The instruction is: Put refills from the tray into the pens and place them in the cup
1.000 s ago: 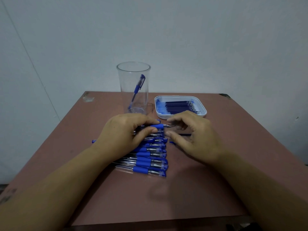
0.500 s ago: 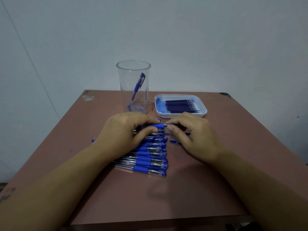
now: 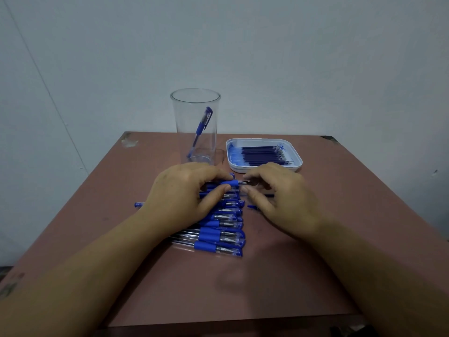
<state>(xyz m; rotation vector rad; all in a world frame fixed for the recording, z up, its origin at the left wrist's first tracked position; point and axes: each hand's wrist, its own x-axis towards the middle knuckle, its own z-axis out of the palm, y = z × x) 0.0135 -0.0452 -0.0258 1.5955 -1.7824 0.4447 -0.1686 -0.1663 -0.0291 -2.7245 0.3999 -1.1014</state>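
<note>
covering the pens (image 3: 220, 235), left hand (image 3: 184, 193)

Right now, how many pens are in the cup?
1. A single blue pen leans inside the clear cup, cap end up. The other pens lie on the table, some hidden under the left hand.

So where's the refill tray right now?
Head view: the white tray sits far back on the table, right of the clear cup, just beyond the right hand.
</note>
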